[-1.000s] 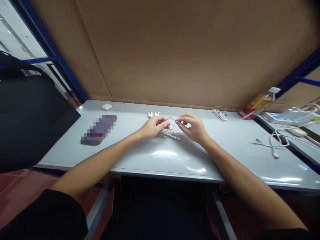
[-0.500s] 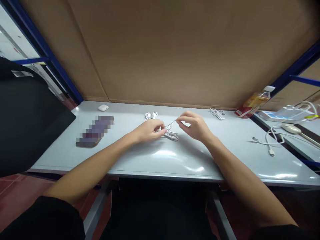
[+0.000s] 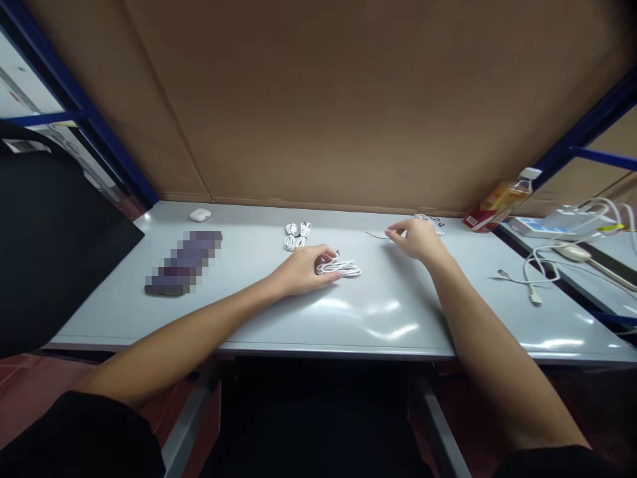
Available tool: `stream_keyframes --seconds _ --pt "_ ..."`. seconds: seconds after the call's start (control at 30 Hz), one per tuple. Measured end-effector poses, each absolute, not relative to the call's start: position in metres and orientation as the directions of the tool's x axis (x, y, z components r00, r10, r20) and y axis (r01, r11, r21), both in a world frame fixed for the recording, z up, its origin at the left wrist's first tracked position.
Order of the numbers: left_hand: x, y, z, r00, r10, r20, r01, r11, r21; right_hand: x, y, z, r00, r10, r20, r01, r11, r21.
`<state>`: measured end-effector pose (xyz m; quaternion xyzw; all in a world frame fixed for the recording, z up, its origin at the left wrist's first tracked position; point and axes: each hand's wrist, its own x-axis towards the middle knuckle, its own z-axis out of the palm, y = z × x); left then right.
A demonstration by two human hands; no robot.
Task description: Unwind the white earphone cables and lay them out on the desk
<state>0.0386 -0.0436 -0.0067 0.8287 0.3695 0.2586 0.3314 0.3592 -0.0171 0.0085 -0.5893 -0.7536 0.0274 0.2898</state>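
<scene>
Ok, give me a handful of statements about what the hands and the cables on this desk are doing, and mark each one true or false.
1. The left hand rests on a coiled white cable on the table. True.
2. The right hand holds the bottle. False: the bottle lies untouched at the table's far right; the right hand pinches a thin dark tie.
3. A small white earbud case sits at the far left of the table. True.
4. Both hands grip the same coiled cable. False: only the left hand is on it; the right hand is apart, further back.
5. Another bundled white cable lies behind the left hand. True.
</scene>
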Motion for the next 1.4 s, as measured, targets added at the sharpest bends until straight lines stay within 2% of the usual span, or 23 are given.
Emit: stream_keyframes --seconds 0.07,0.13,0.23,0.33,0.43,0.57,0.7,0.83,1.0,1.2,1.4 --pt "0.043 -0.05 -0.005 0.609 0.782 0.131 0.324 -0.396 0.86 0.335 -0.027 0.008 -0.077 0.939 0.337 0.888 0.218 -0.404" --pt "0.046 -0.055 -0.005 0.652 0.75 0.112 0.203 -0.316 0.927 0.308 -0.041 0.005 -0.117 0.967 0.227 0.892 0.203 -0.404" --pt "0.046 -0.056 -0.006 0.693 0.711 0.115 0.142 -0.291 0.946 0.279 -0.057 0.0 -0.258 0.943 0.212 0.884 0.318 -0.342" --pt "0.043 -0.05 -0.007 0.672 0.73 0.122 0.172 -0.314 0.934 0.274 -0.064 0.003 -0.344 0.92 0.189 0.85 0.391 -0.353" --pt "0.038 -0.043 -0.006 0.632 0.759 0.157 0.253 -0.394 0.884 0.283 -0.062 0.012 -0.401 0.907 0.131 0.823 0.419 -0.384" --pt "0.027 -0.029 0.003 0.518 0.805 0.288 0.472 -0.55 0.689 0.299 -0.057 0.019 -0.397 0.91 0.12 0.827 0.411 -0.382" --pt "0.012 -0.011 0.008 0.339 0.867 0.366 0.687 -0.494 0.533 0.319 -0.053 0.026 -0.331 0.943 0.048 0.877 0.326 -0.354" --pt "0.005 0.001 0.001 0.29 0.899 0.329 0.799 -0.416 0.433 0.344 -0.047 0.032 -0.227 0.972 -0.064 0.922 0.194 -0.336" --pt "0.01 0.0 -0.006 0.317 0.893 0.319 0.817 -0.428 0.386 0.357 -0.046 0.035 -0.169 0.978 -0.118 0.947 0.129 -0.294" --pt "0.02 -0.014 -0.004 0.451 0.838 0.306 0.732 -0.544 0.411 0.333 -0.05 0.03 -0.243 0.965 0.103 0.912 0.263 -0.314" --pt "0.03 -0.029 -0.006 0.536 0.793 0.29 0.656 -0.607 0.448 0.33 -0.052 0.025 -0.25 0.967 0.046 0.929 0.253 -0.27"
